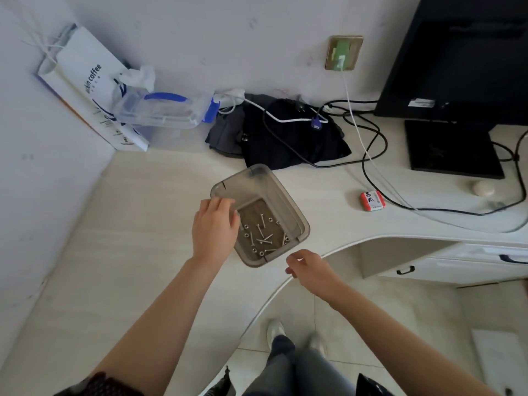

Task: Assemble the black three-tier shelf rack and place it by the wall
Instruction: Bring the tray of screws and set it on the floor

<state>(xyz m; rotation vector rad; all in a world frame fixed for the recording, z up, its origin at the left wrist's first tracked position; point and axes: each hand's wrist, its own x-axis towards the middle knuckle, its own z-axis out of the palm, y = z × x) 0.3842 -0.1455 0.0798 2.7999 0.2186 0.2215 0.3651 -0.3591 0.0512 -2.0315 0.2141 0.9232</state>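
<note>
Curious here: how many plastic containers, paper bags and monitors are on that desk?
Plastic containers: 2, the smoky tray of screws and the clear box with a blue handle
Paper bags: 1, the coffee bag
Monitors: 1, the black monitor
Total: 4

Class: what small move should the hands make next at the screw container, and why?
Probably: reach the right hand into the container and pinch one of the screws lying loose inside. It hovers at the near corner; the left hand is at the left rim.
</note>
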